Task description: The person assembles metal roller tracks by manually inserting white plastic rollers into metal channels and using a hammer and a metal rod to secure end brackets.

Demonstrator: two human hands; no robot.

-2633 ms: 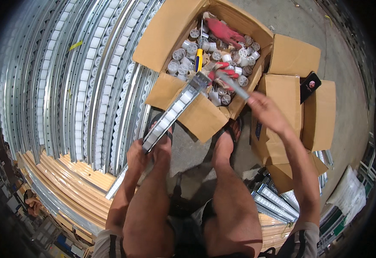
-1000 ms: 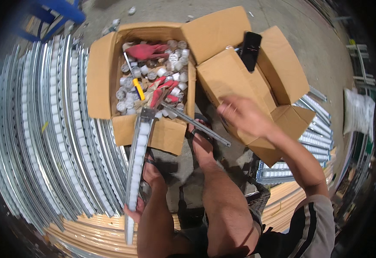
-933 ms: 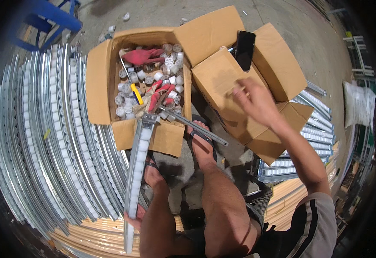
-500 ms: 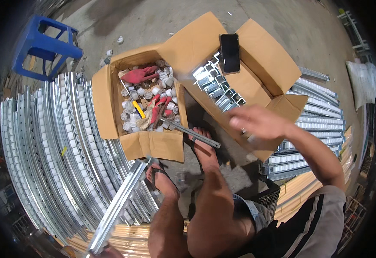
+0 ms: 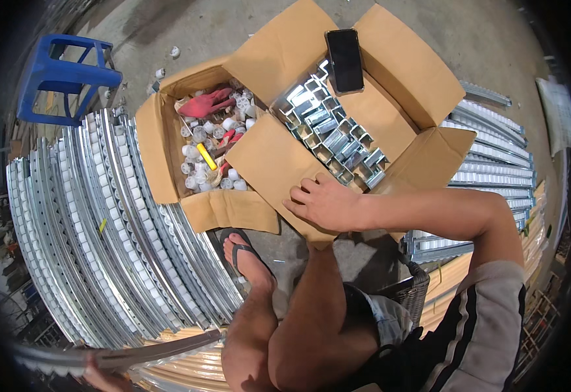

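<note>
At the lower left, my left hand (image 5: 105, 377), partly blurred, is closed around a long metal rail (image 5: 161, 349). My right hand (image 5: 328, 204) has its bent fingers on the near-left flap (image 5: 259, 153) of a cardboard box (image 5: 413, 62); its thumb is hidden. Inside that box lie several shiny bent metal brackets (image 5: 337, 137), just beyond the hand. A dark phone (image 5: 345, 62) rests at the box's far side. The flap overlaps a second cardboard box (image 5: 154, 150), which holds white plastic rollers (image 5: 197, 176), a red glove (image 5: 207, 103) and a yellow-handled tool (image 5: 207, 157).
Metal rails fitted with white rollers (image 5: 109, 222) cover the floor at left. More roller rails (image 5: 494, 166) lie at right beyond the box. A blue plastic stool (image 5: 66, 78) stands at far left. Tan lengths (image 5: 452, 287) lie near my seat.
My right hand has come down onto the box flap, which now reaches over the left box. The rail in my left hand has swung from steep to nearly level, lower left.
</note>
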